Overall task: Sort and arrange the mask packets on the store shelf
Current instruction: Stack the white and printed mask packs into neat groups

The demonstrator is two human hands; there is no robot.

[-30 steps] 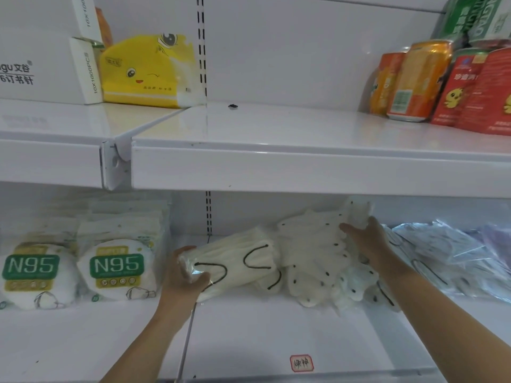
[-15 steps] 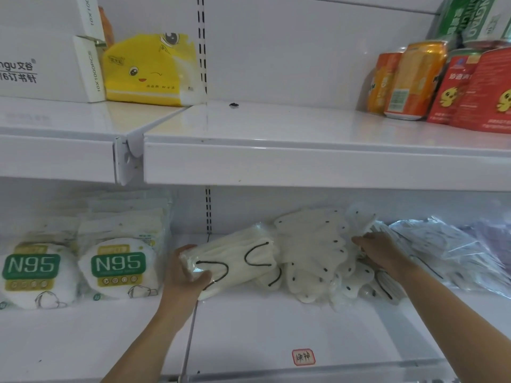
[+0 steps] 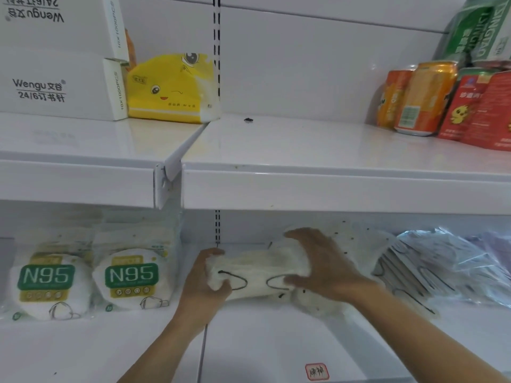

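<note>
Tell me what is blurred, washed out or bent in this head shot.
Head view: the right hand and the white mask bundle it grips with the left hand are motion-smeared; the N95 packets read sharp in front, hazy behind; the upper shelf shows soft glare; wide-angle bending tilts the cans at right.

Both hands fwd, left (image 3: 206, 283) & right (image 3: 322, 268) fingers curled, gripping.

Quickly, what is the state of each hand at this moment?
Left hand: grips the left end of the white mask bundle.
Right hand: grips the right end of the same bundle, fingers curled over its top.
</note>
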